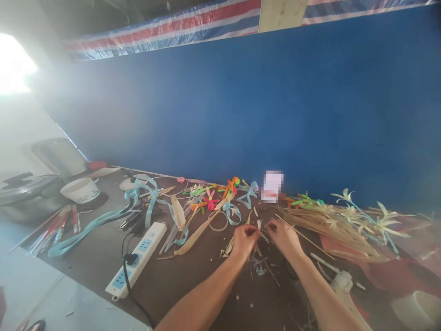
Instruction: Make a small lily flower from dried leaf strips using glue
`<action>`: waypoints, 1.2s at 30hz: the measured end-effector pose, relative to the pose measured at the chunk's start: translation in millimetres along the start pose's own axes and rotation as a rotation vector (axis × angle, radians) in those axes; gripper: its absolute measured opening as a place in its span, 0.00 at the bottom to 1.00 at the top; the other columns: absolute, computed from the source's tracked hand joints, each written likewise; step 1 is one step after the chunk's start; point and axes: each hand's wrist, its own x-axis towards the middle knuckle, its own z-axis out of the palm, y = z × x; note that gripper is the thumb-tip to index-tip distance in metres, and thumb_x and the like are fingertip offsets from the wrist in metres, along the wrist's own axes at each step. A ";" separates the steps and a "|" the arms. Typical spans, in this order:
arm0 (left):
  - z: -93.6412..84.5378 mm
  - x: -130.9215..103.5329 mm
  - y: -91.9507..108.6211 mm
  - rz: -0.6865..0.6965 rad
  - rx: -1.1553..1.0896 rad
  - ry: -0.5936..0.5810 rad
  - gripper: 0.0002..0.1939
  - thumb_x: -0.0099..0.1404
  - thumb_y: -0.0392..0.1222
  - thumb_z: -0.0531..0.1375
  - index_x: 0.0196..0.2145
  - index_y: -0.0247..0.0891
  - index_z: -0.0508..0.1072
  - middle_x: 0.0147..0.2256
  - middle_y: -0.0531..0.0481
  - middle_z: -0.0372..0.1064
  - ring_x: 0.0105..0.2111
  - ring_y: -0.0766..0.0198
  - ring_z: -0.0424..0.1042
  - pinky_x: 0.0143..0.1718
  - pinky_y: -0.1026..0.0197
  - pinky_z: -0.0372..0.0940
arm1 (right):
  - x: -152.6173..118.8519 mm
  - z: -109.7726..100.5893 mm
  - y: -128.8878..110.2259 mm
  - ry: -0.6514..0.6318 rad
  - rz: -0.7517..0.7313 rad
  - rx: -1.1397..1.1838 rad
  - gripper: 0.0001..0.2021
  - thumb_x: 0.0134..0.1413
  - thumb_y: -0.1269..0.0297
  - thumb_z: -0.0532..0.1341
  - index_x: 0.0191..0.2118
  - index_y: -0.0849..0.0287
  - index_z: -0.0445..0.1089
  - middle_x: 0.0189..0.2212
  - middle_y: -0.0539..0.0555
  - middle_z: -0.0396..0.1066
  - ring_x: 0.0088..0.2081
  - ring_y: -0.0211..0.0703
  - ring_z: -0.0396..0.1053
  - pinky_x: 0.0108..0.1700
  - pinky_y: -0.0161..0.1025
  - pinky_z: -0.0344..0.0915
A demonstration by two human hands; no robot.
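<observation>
My left hand (pixel 245 241) is closed in a pinch low over the dark table, with whatever is between its fingertips too small to make out. A short way to its right, my right hand (pixel 285 235) is also pinched, and its fingertips' contents are hidden. Between the two hands shows a small pale strip (pixel 259 224), like dried husk; I cannot tell which hand touches it. Curled husk scraps (pixel 228 247) lie beside my left wrist. Below the hands are fine clippings and a crumpled bluish scrap (pixel 261 269). A thin straw-like stick (pixel 305 236) runs behind my right hand.
A white power strip (pixel 138 259) with a black plug lies left. Light-blue ribbon (pixel 93 230), pipe-cleaner figures (pixel 210 201) and dried husks (pixel 200 233) spread behind. On the right are a straw bundle (pixel 330 228), husk flowers (pixel 382 223) and a glue gun (pixel 343 281). A blue panel (pixel 241 110) backs the table.
</observation>
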 end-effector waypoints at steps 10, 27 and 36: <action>-17.3 -2.5 -10.2 0.212 0.233 0.115 0.08 0.52 0.39 0.55 0.27 0.35 0.73 0.25 0.51 0.70 0.26 0.66 0.67 0.30 0.65 0.60 | 107.3 20.9 -5.1 -0.062 0.220 -0.030 0.14 0.48 0.61 0.53 0.40 0.60 0.68 0.37 0.61 0.70 0.39 0.49 0.67 0.37 0.41 0.60; -21.0 0.3 -6.8 0.312 0.225 0.131 0.06 0.54 0.36 0.55 0.27 0.36 0.72 0.26 0.51 0.69 0.27 0.66 0.66 0.31 0.65 0.59 | 100.8 29.5 -18.6 -0.095 0.129 0.119 0.07 0.44 0.65 0.55 0.27 0.59 0.70 0.22 0.51 0.70 0.27 0.40 0.67 0.27 0.32 0.58; -26.2 -4.6 -0.7 0.383 0.249 0.107 0.07 0.56 0.36 0.53 0.28 0.36 0.71 0.27 0.49 0.69 0.29 0.66 0.67 0.32 0.65 0.60 | 68.2 40.7 -32.0 -0.061 0.118 0.158 0.07 0.44 0.73 0.53 0.30 0.59 0.65 0.33 0.54 0.66 0.33 0.41 0.65 0.34 0.35 0.55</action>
